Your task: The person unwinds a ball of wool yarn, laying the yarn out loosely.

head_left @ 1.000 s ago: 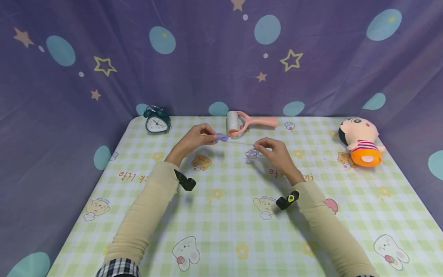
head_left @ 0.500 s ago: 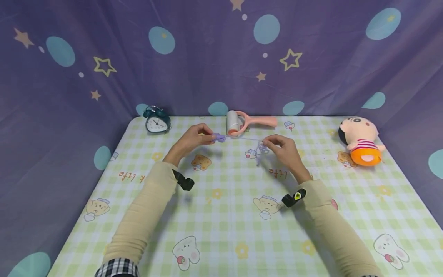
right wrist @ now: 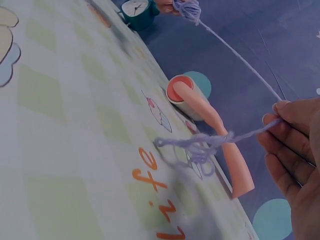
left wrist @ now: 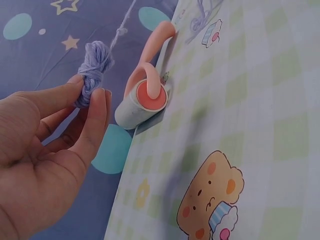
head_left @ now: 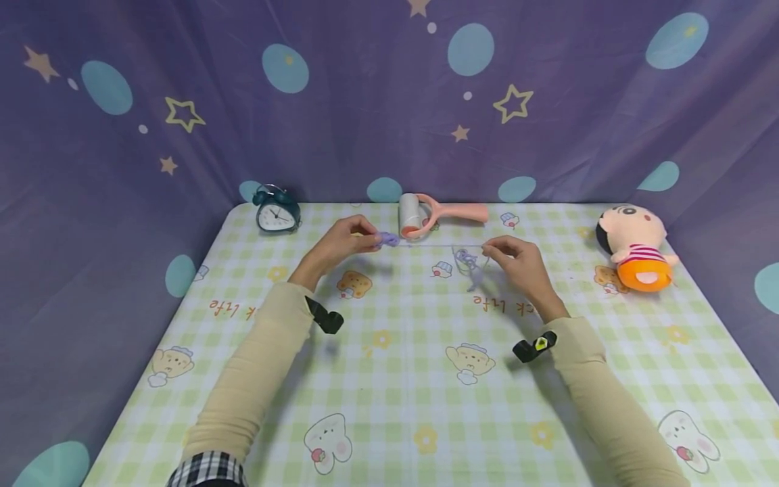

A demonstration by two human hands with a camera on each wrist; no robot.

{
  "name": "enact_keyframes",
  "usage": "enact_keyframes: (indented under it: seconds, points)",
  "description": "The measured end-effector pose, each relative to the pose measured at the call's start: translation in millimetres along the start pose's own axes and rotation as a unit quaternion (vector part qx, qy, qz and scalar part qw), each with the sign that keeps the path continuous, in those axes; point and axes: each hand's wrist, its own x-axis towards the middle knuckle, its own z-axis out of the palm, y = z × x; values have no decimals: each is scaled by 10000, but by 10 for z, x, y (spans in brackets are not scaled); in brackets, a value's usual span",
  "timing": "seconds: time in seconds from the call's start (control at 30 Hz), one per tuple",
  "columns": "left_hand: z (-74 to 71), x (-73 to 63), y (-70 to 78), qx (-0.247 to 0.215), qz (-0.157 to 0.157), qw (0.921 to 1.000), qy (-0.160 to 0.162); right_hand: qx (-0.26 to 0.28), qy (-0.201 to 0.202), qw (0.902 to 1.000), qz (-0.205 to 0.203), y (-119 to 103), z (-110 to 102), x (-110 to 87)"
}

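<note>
Between its thumb and fingertips my left hand pinches a small bundle of purple yarn, raised over the far part of the table. A single strand runs taut from the bundle across to my right hand, whose thumb and index finger pinch it. Below the right fingertips dangles a loose tangle of the same yarn. In the head view this tangle lies left of the right hand.
Behind the strand, a pink-handled lint roller lies at the table's back edge. A dark green alarm clock stands back left. A plush doll sits at the right. The checked tablecloth reaches up to a purple curtain.
My right hand has moved to the right, drawing out a longer strand. The loose tangle now shows hanging left of that hand. My left hand has hardly moved.
</note>
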Motion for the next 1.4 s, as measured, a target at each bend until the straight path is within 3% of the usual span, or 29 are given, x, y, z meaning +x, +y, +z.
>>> enact_keyframes:
  seconds: [0.23,0.47,0.77,1.0,1.23,1.4]
  points:
    - [30,18,6,-35,-13,10000,10,29,-80,9999,56,-1,-56,-35]
    - [23,33,-10,-33,-95,9999,38,-6,-113,9999,-126,-382,-139,-132]
    - [-8,4,-14,34,-64,9999,139,78,116,9999,24,-415,-213,-153]
    - [-58,6,-65,-124,-54,9998,148,87,255,9996,53,-319,-337,-150]
    - [-62,21,-90,-138,-49,9998,140,83,434,9989,152,40,-416,-83]
    - [-54,24,-67,-112,-33,9999,107,-67,543,9984,116,163,-465,-98]
